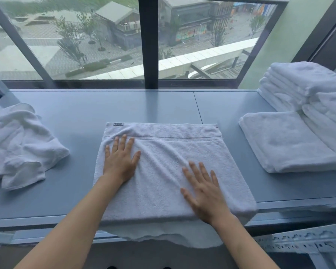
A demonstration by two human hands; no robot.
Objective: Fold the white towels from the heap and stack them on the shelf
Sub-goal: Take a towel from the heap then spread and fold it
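A white towel [163, 152], folded over once, lies flat in the middle of the blue-grey shelf top [81, 113]; its near edge hangs over the front. My left hand [120, 160] rests flat on its left part, fingers spread. My right hand [204, 191] lies flat on its near right part, fingers apart. A crumpled heap of white towels [17, 144] sits at the left. Folded white towels lie at the right: a single flat one [287, 142] in front and a taller stack [303, 86] behind it.
A large window with a dark centre post [148, 41] rises directly behind the shelf top. A perforated metal rack rail [303, 241] shows below at the lower right. A seam [198, 107] runs across the surface right of centre.
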